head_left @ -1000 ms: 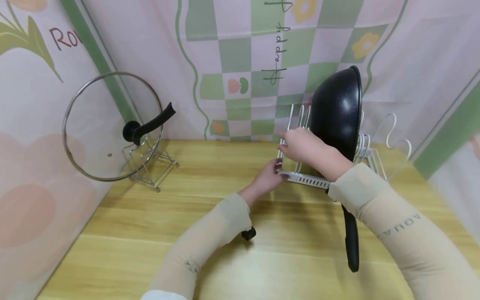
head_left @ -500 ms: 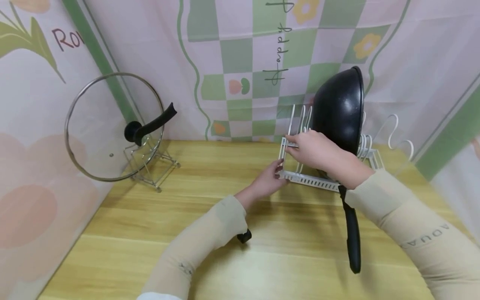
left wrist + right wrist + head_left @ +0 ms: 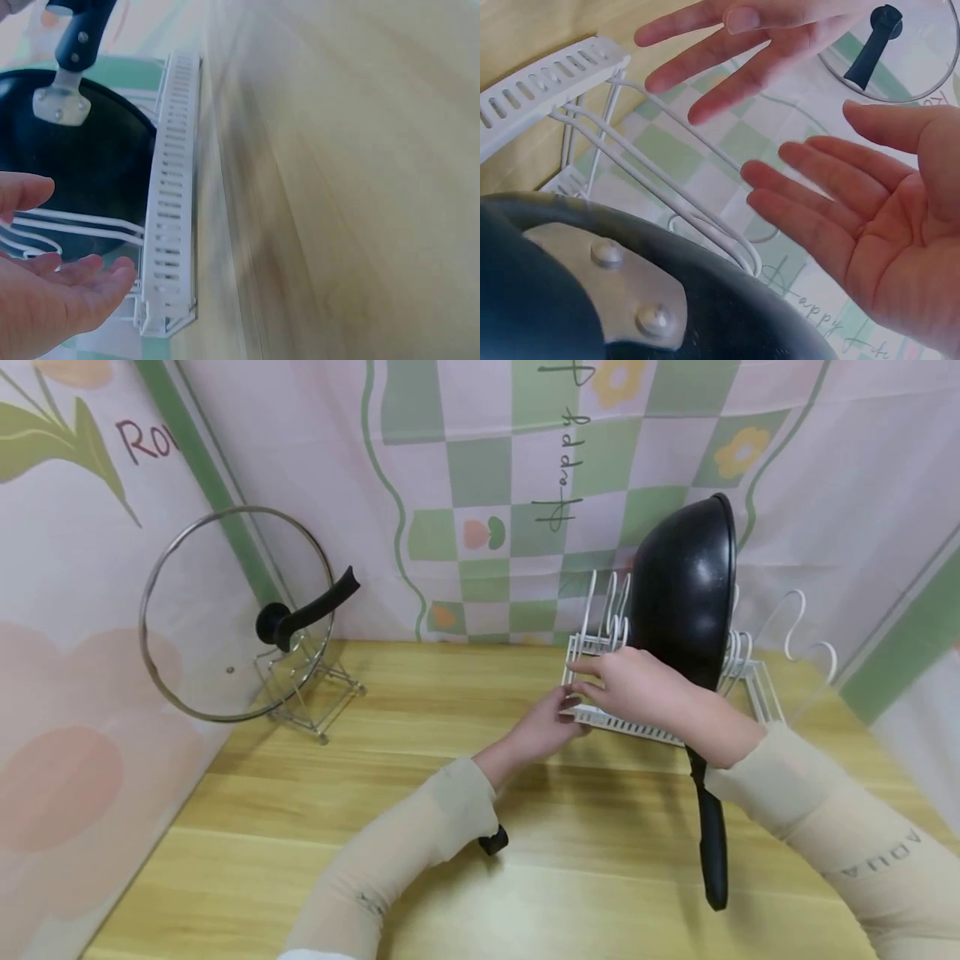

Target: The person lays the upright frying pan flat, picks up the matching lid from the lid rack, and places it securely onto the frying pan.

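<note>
White rack [image 3: 630, 726] lengthwise left to right

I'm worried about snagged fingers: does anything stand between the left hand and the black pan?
Yes. White wire dividers near the left end of the rack stand between the left hand and the pan. In the head view, the right hand also reaches across in front of the pan's lower part.
</note>
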Demonstrator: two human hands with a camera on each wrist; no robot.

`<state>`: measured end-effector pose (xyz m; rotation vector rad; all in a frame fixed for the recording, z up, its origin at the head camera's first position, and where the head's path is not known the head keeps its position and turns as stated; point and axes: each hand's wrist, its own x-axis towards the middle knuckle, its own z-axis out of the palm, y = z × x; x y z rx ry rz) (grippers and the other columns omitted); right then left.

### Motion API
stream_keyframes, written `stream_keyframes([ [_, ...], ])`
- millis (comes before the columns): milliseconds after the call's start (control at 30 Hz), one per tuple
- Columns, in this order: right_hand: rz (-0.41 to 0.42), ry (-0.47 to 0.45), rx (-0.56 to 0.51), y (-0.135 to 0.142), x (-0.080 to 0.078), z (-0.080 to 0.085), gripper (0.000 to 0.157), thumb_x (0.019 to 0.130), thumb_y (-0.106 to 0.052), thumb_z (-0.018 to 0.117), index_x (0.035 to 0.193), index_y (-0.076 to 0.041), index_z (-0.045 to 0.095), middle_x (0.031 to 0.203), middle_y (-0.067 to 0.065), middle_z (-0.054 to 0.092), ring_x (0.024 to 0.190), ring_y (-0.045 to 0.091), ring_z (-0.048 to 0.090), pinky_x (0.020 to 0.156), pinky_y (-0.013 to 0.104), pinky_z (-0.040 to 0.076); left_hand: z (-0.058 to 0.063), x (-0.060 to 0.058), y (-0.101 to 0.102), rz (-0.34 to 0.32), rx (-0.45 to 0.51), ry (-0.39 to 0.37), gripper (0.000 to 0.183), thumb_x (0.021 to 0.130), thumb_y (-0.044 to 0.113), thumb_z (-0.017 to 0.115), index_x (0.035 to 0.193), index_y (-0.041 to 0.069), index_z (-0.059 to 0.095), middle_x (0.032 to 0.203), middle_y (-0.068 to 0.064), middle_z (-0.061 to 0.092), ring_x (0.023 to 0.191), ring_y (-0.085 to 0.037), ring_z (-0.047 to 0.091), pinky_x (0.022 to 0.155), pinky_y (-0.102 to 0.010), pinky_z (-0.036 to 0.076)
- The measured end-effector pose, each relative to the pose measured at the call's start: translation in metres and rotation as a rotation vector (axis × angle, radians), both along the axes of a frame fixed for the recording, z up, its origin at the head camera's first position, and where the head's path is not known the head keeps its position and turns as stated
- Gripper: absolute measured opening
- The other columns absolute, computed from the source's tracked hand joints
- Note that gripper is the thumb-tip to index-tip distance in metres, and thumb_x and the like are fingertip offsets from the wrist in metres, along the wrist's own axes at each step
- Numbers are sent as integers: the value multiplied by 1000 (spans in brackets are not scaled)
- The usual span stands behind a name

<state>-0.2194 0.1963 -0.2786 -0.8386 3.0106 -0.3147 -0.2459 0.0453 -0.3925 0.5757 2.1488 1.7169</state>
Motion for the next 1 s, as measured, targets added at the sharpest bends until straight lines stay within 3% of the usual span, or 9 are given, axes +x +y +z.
stream_keyframes([
  [267, 59, 53, -15, 9, 12, 2, 33, 100, -12, 64, 131, 0, 68, 51, -5, 49, 44, 9, 44, 47, 30, 45, 4, 11, 4, -59, 80, -58, 67, 96, 3, 65, 156, 3, 35, 154, -17, 45, 136, -35, 51, 104, -33, 51],
  [467, 76, 90, -68, 24, 24, -1, 29, 99, -12, 67, 125, -1, 72, 57, -8, 55, 45, 7, 40, 47, 28, 42, 6, 18, 5, -115, 144, -96, 61, 99, 3, 63, 155, 3, 37, 150, -16, 50, 137, -34, 49, 104, -30, 50],
  [667, 103, 189, -119, 42, 35, -4, 23, 94, -8, 73, 115, -1, 77, 80, 0, 75, 51, 2, 44, 49, 25, 45, 7, 27, 4, -172, 128, -122, 59, 101, 12, 62, 155, 11, 40, 148, -8, 54, 128, -19, 57, 106, -35, 47],
  [867, 67, 219, -146, 58, 44, -6, 23, 91, -6, 75, 113, -2, 77, 78, -3, 73, 51, 2, 43, 47, 25, 43, 5, 35, 6, -204, 124, -144, 55, 103, 15, 61, 155, 12, 42, 149, -10, 54, 117, -8, 61, 103, -34, 49],
  [1000, 83, 238, -173, 72, 46, -10, 25, 87, -4, 79, 111, -4, 78, 82, -1, 75, 59, 5, 60, 50, 24, 49, 3, 40, 8, -217, 148, -167, 54, 103, 13, 60, 154, 11, 43, 147, -9, 56, 117, -9, 61, 106, -40, 49],
])
